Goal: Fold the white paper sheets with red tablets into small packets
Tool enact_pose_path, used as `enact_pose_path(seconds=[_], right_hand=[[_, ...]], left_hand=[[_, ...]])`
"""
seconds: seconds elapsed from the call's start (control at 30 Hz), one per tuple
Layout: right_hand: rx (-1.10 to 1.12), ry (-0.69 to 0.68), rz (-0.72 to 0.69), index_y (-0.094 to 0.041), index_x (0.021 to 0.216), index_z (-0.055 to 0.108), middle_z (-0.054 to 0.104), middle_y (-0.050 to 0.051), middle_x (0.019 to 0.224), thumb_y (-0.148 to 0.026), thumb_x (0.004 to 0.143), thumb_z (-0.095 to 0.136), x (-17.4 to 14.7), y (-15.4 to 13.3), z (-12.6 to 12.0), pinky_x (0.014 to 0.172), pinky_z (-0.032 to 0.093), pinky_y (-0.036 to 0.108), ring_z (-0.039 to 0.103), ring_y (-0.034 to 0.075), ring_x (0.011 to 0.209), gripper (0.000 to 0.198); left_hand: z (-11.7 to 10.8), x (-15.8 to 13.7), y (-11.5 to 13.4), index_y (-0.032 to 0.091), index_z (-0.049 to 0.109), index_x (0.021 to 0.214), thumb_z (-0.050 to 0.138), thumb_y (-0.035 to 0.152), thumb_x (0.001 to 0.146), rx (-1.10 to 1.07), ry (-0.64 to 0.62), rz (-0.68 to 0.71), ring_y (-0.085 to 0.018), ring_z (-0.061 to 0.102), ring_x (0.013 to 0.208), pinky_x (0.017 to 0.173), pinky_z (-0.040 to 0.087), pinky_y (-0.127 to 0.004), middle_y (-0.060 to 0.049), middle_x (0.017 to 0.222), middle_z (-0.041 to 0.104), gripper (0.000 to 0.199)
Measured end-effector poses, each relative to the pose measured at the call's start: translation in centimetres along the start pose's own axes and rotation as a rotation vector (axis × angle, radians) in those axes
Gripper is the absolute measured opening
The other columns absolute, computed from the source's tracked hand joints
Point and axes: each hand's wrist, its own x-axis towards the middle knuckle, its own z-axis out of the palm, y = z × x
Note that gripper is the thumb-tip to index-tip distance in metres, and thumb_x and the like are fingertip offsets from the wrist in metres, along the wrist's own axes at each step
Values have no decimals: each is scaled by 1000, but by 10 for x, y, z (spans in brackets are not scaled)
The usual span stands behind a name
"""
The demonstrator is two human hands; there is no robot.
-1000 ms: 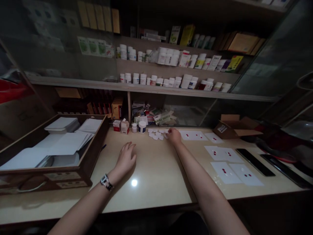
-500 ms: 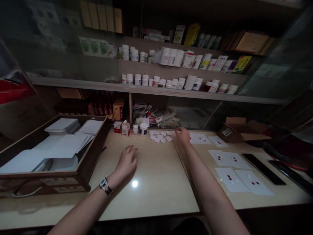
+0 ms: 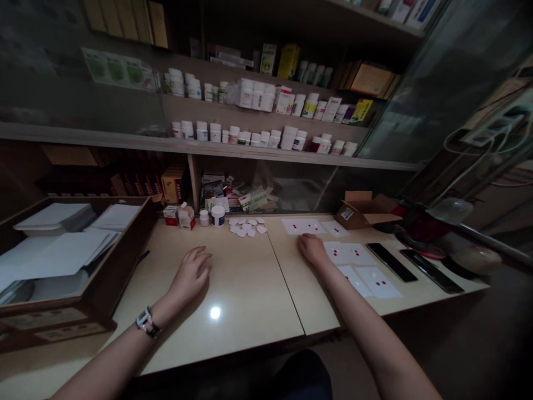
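Note:
My left hand [image 3: 189, 278], a watch on its wrist, rests on the tabletop with fingers stretched out and nothing in it. My right hand [image 3: 312, 248] is curled with its fingers bent down beside the white papers; what it holds, if anything, is hidden. Close to it lie several white paper sheets [image 3: 283, 226] bearing red and white pills [image 3: 355, 253]. Behind my left hand are a pile of small folded paper packets [image 3: 241, 233], a white jar with a blue label [image 3: 217, 216], a small white bottle [image 3: 204, 218] and two small boxes [image 3: 186, 215].
A wooden drawer [image 3: 120, 289] of white paper stands at the left. On the right are an open cardboard box [image 3: 362, 214], a black phone [image 3: 391, 262] and another dark flat object [image 3: 431, 270]. Shelves [image 3: 250, 149] of medicine bottles rise behind the table.
The view has turned to the right. My right hand has come from the back edge of the table toward the pill sheets. My left hand stays open on the tabletop.

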Motion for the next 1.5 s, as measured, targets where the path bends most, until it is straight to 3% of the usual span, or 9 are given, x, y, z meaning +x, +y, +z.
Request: enact_pose_path(seconds=[0.13, 0.3, 0.73, 1.13, 1.3, 1.5], right_hand=[[-16, -11, 10, -18, 113, 63, 61, 13, 118, -34, 93, 41, 12, -22, 0, 90, 34, 35, 51, 26, 110, 34], [-24, -19, 55, -17, 102, 68, 65, 15, 108, -39, 95, 37, 11, -43, 0, 90, 31, 38, 51, 28, 108, 38], [108, -13, -217, -21, 104, 65, 63, 10, 106, -34, 95, 38, -98, -108, -18, 100, 20, 52, 48, 26, 106, 30], [214, -62, -533, -22, 102, 62, 60, 10, 102, -40, 91, 48, -137, -210, -28, 103, 14, 62, 46, 28, 106, 25], [222, -58, -583, -22, 97, 63, 61, 10, 100, -42, 91, 48, -141, -236, -26, 104, 14, 61, 46, 27, 103, 26], [306, -48, -592, -22, 96, 63, 62, 8, 97, -34, 90, 49, -128, -226, -28, 103, 18, 55, 49, 25, 100, 20]], left_hand=[[0, 0, -1, 13, 64, 103, 46, 22, 81, 3, 5, -17, -27, 50, 115, 100, 41, -46, -15, 120, 55, 29], [0, 0, -5, 14, 64, 103, 46, 19, 80, -17, 22, -42, -26, 50, 114, 99, 42, -46, -14, 119, 55, 29], [-4, 1, 2, 16, 64, 102, 47, 17, 79, -28, 22, -51, -27, 48, 116, 101, 40, -46, -12, 119, 55, 29], [-9, 1, 10, 16, 64, 103, 47, 10, 78, -59, 36, -17, -25, 48, 115, 101, 40, -44, -12, 118, 56, 31], [-12, 1, 12, 16, 68, 89, 47, 8, 76, -96, -109, 26, -21, 56, 92, 88, 46, -36, -8, 92, 62, 26], [-17, -2, 24, 17, 67, 89, 60, 29, 77, -27, -258, 68, -22, 55, 90, 84, 44, -33, -8, 92, 60, 18]])
